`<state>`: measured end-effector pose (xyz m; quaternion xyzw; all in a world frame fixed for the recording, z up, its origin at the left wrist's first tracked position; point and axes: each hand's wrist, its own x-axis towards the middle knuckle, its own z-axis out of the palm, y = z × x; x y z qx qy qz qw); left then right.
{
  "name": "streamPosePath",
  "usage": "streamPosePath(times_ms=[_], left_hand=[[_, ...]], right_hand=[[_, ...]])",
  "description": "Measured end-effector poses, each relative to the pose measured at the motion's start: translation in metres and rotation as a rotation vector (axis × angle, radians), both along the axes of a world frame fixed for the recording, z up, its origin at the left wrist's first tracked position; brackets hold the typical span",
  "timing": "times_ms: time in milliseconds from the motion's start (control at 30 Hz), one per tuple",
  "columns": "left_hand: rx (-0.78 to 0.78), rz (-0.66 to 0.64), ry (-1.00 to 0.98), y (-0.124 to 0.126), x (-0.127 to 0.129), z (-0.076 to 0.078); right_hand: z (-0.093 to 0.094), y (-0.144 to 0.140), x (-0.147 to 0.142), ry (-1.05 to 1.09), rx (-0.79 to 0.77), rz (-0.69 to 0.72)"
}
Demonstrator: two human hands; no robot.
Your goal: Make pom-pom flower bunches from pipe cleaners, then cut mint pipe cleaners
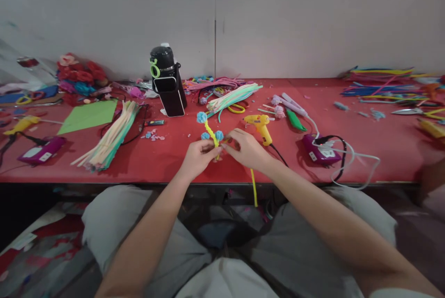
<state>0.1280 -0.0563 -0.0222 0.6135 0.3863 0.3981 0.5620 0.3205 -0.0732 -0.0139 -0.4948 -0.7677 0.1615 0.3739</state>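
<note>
Stem (pixel 210 132) yellow, fuzzy, three blue pom-poms | left hand (pixel 199 155), right hand (pixel 245 149) grips clamped on it

head cam | worn, faces forward-down | close over red table (pixel 382 159) edge | single view

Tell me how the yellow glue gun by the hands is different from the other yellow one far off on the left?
The near glue gun lies just beyond the right hand, sharp and whole in view. The far glue gun lies at the table's left end, away from both hands, looking smaller and blurrier. Both are yellow and lie on the red tabletop.
</note>
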Motion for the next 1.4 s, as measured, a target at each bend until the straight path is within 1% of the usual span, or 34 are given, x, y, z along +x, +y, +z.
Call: streamPosePath(times_ms=[67,100,233,300,367,433,500,600,667,767,833,967,1067,1133,1200,1267,1400], left_hand=[[0.005,0.015,0.012,0.002,-0.001,0.000],[0.015,0.043,0.022,0.004,-0.003,0.001],[0.131,0.229,0.120,0.016,-0.021,0.009],[0.165,0.301,0.154,0.022,-0.031,0.012],[0.159,0.339,0.159,0.026,-0.037,0.013],[0.128,0.361,0.145,0.027,-0.039,0.012],[0.087,0.374,0.126,0.027,-0.036,0.010],[0.064,0.361,0.090,0.025,-0.031,0.008],[0.078,0.347,0.051,0.024,-0.028,0.007],[0.040,0.338,0.011,0.023,-0.025,0.005],[-0.013,0.319,-0.016,0.023,-0.024,0.002],[-0.086,0.278,-0.143,0.024,-0.022,0.000],[-0.133,0.241,-0.212,0.024,-0.020,0.002],[-0.157,0.212,-0.233,0.022,-0.018,0.003],[-0.166,0.190,-0.230,0.020,-0.016,0.004],[-0.153,0.179,-0.207,0.017,-0.013,0.003],[-0.155,0.159,-0.192,0.012,-0.008,0.000]], right_hand=[[0.000,0.000,0.000,0.017,-0.006,-0.027],[0.001,0.000,0.001,0.036,-0.033,-0.030],[0.000,0.002,0.003,0.114,-0.238,0.025],[-0.001,0.005,0.002,0.193,-0.302,0.061],[-0.004,0.010,-0.003,0.317,-0.366,0.107],[-0.007,0.015,-0.010,0.397,-0.413,0.106],[-0.011,0.019,-0.019,0.318,-0.405,0.044],[-0.014,0.024,-0.031,0.093,-0.346,-0.030],[-0.016,0.025,-0.039,-0.004,-0.358,-0.074],[-0.019,0.027,-0.044,-0.075,-0.378,-0.149],[-0.020,0.029,-0.043,-0.071,-0.382,-0.140],[-0.020,0.031,-0.032,0.009,-0.386,-0.044],[-0.017,0.030,-0.022,0.118,-0.383,-0.032],[-0.013,0.027,-0.019,0.274,-0.402,-0.025],[-0.008,0.023,-0.020,0.462,-0.428,0.018],[-0.004,0.018,-0.022,0.586,-0.418,0.056],[0.001,0.011,-0.030,0.577,-0.295,0.034]])
